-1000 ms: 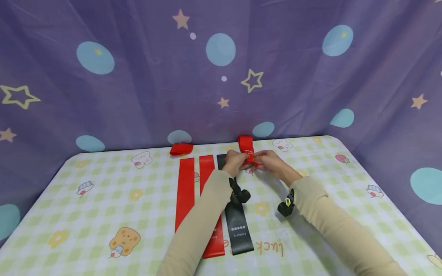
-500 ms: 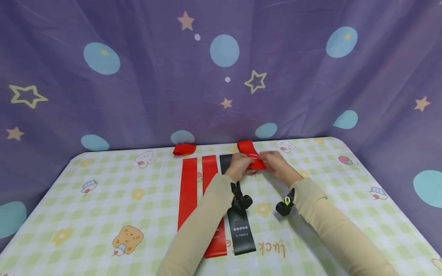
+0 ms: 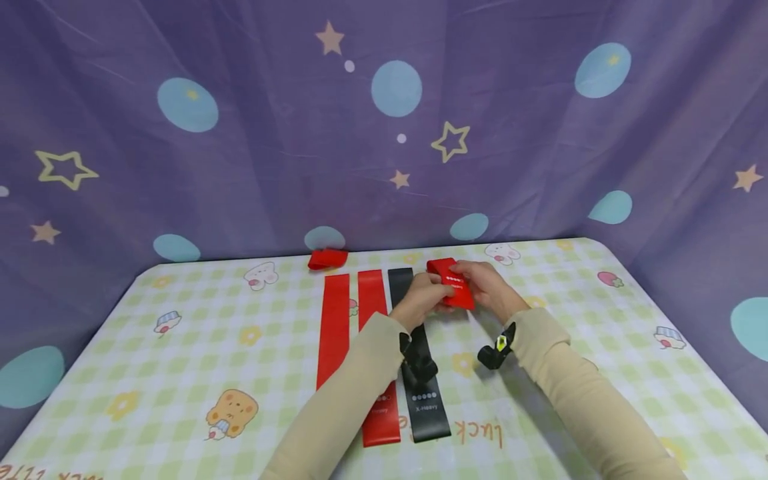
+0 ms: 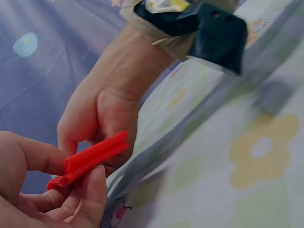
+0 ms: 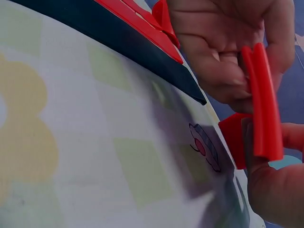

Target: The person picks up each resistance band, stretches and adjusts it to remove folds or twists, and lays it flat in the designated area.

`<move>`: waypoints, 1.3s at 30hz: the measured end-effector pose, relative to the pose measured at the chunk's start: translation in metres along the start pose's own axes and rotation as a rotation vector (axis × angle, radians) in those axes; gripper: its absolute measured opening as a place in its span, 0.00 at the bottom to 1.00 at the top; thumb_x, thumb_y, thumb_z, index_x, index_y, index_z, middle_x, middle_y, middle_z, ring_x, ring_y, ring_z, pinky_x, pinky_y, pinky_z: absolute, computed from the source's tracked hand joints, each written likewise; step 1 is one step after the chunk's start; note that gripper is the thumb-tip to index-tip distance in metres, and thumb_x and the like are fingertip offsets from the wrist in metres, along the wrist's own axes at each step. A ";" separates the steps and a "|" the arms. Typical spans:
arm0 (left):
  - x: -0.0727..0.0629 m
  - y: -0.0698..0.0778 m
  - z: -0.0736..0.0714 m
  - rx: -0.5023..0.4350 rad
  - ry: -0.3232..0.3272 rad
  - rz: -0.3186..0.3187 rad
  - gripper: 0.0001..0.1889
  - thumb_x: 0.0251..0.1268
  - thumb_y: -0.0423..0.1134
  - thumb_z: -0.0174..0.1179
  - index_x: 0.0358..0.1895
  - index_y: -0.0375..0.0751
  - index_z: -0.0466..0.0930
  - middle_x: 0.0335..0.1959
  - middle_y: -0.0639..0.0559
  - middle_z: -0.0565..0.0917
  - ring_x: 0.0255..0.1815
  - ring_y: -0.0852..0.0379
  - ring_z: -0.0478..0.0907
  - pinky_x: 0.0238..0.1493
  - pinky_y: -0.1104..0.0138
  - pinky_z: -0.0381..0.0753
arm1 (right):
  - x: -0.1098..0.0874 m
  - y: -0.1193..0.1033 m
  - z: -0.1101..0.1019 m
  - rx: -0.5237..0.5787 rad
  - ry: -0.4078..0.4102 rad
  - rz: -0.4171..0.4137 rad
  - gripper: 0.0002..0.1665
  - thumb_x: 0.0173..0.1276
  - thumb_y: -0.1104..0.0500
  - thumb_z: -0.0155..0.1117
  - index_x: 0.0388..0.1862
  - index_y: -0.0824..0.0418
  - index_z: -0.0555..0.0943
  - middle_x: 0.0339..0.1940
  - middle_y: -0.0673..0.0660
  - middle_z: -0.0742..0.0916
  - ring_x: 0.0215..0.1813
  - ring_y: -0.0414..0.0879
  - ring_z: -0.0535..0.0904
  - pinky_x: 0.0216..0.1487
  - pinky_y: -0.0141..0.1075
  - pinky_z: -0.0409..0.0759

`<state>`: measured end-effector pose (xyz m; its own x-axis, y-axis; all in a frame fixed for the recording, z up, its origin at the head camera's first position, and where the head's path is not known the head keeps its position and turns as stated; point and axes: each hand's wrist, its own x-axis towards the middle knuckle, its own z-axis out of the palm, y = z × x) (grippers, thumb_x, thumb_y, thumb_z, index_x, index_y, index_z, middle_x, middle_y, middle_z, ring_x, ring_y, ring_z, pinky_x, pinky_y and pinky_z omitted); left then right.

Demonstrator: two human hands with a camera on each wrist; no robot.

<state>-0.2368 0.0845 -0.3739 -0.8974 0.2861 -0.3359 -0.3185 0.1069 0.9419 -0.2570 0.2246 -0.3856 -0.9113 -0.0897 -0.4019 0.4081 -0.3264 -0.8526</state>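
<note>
Both hands hold a red resistance band [image 3: 457, 287] above the back of the table, with white print facing up in the head view. My left hand [image 3: 423, 300] pinches its near left side between thumb and fingers. On the other side, my right hand [image 3: 489, 288] grips the band's right edge. In the left wrist view the red band [image 4: 95, 156] appears edge-on as stacked layers. The right wrist view shows the folded red band [image 5: 266, 109] between both hands, with a loop bulging behind the fingers.
Left of the hands lie a flat red band [image 3: 334, 320], a second red band [image 3: 381, 427] and a black band [image 3: 429, 413] marked X-Heavy, partly under the left arm. Behind them sits a folded red band [image 3: 327, 259]. A purple curtain [image 3: 270, 167] borders the checked table [image 3: 198, 347].
The red band between the hands has gone from bunched to flatter, its printed side now showing. Its far loop has come nearer, and the hands have moved slightly toward the wearer.
</note>
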 end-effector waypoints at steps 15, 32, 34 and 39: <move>-0.012 -0.015 -0.004 0.094 0.037 0.018 0.09 0.62 0.36 0.62 0.32 0.37 0.71 0.28 0.47 0.79 0.16 0.61 0.77 0.24 0.69 0.82 | 0.002 0.002 0.003 -0.240 0.115 -0.065 0.27 0.71 0.64 0.50 0.65 0.76 0.64 0.29 0.48 0.80 0.31 0.38 0.77 0.34 0.25 0.79; -0.016 -0.015 -0.002 0.336 0.149 0.061 0.19 0.56 0.33 0.58 0.52 0.32 0.72 0.37 0.44 0.79 0.28 0.55 0.74 0.29 0.67 0.79 | -0.003 -0.005 -0.003 -0.594 0.313 -0.143 0.15 0.71 0.61 0.51 0.49 0.73 0.72 0.35 0.54 0.75 0.32 0.40 0.71 0.32 0.25 0.72; -0.017 -0.014 0.001 0.409 0.195 0.093 0.20 0.55 0.34 0.58 0.52 0.31 0.73 0.42 0.42 0.77 0.40 0.51 0.73 0.41 0.63 0.78 | -0.003 -0.005 -0.004 -0.537 0.282 -0.129 0.15 0.71 0.62 0.50 0.50 0.74 0.71 0.33 0.52 0.76 0.30 0.38 0.72 0.32 0.25 0.73; -0.019 -0.013 0.008 0.504 0.296 0.138 0.19 0.54 0.37 0.57 0.50 0.35 0.78 0.49 0.39 0.72 0.54 0.44 0.64 0.57 0.52 0.67 | -0.005 -0.008 -0.004 -0.340 0.196 -0.066 0.10 0.73 0.62 0.48 0.46 0.68 0.70 0.27 0.49 0.78 0.27 0.38 0.75 0.31 0.27 0.78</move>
<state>-0.2129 0.0850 -0.3801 -0.9901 0.0600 -0.1272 -0.0740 0.5471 0.8338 -0.2553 0.2309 -0.3782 -0.9218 0.1131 -0.3707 0.3739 0.0074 -0.9275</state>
